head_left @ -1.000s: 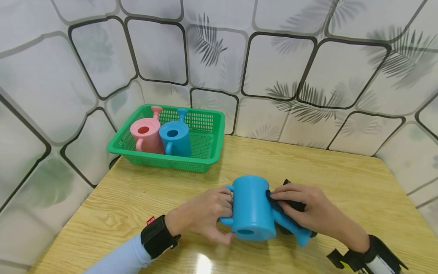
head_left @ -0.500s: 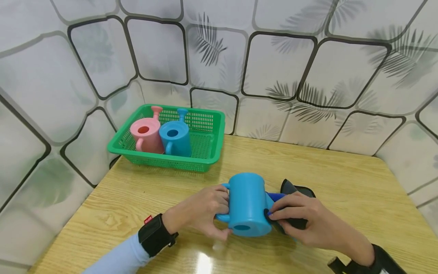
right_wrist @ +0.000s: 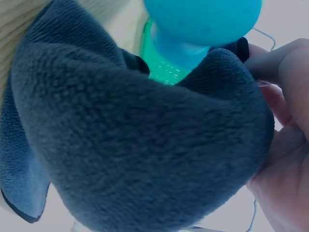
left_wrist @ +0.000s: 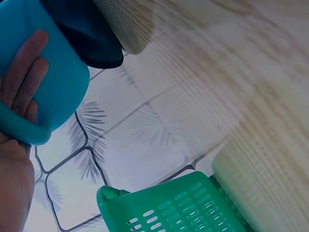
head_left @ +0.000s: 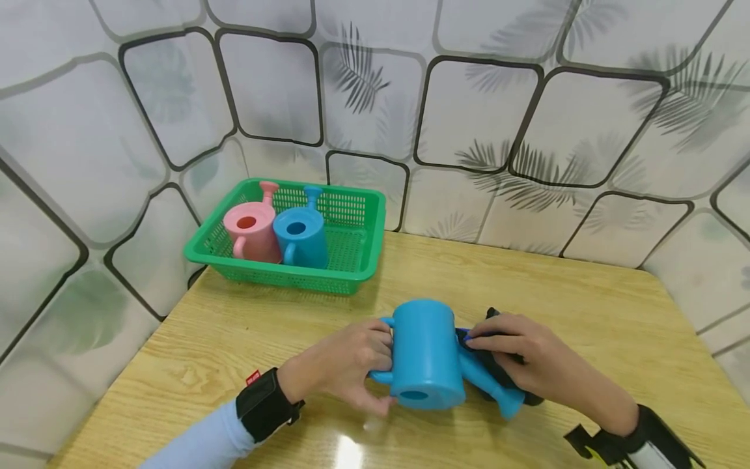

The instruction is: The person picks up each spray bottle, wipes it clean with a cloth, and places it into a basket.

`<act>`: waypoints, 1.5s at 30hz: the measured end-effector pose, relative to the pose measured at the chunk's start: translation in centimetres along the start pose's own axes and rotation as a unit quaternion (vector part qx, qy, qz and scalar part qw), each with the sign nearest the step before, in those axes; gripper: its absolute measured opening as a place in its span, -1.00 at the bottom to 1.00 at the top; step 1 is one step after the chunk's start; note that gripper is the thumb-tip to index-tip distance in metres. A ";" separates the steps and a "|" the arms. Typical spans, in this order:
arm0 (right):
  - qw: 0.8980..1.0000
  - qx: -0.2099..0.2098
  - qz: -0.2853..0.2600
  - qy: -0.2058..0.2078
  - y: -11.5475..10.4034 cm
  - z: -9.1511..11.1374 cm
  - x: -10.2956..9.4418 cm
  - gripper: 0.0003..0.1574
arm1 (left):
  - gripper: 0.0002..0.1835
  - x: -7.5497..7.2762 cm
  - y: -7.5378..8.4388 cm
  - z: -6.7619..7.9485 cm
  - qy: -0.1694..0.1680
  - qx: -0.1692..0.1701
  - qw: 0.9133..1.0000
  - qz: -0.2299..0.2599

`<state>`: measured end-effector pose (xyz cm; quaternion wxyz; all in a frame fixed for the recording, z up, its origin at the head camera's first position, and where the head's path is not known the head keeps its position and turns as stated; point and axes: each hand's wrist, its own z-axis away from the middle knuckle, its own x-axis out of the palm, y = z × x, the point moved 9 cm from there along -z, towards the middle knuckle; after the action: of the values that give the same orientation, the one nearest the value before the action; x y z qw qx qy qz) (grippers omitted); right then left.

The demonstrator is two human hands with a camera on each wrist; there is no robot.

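Observation:
A blue watering can (head_left: 426, 355) lies tipped over in front of me, with the round opening in its top facing me and its spout (head_left: 489, 384) pointing to the right. My left hand (head_left: 360, 365) holds it by the handle; in the left wrist view the fingers (left_wrist: 26, 79) pass through the handle and lie along the can's body. A dark grey fleecy cloth (right_wrist: 140, 140) is pinched in my right hand (head_left: 539, 358). Its bunched edge is against the can's side, just beyond the base of the spout. Loose folds hang below the right hand, partly behind the spout.
At the back left of the wooden table (head_left: 586, 312) stands a green basket (head_left: 369, 254). Side by side inside it are a pink watering can (head_left: 260, 244) and another blue watering can (head_left: 313, 244). A patterned wall covering (head_left: 469, 117) encloses the table's back and sides.
Half a second ago the cloth was lower on the can, near its opening, and the spout was covered. My right hand has since moved it back up along the side, uncovering the spout.

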<state>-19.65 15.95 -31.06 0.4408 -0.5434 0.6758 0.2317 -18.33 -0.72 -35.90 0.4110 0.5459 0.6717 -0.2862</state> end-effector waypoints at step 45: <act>1.000 0.006 0.015 0.002 -2.4 1.6 0.7 -0.51 | -0.57 0.2 2.2 0.3 -0.022 0.044 0.997 -0.066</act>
<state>-16.90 16.14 -32.08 0.4394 -0.5309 0.6862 0.2329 -16.12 -0.31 -36.11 0.3814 0.5115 0.6840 -0.3535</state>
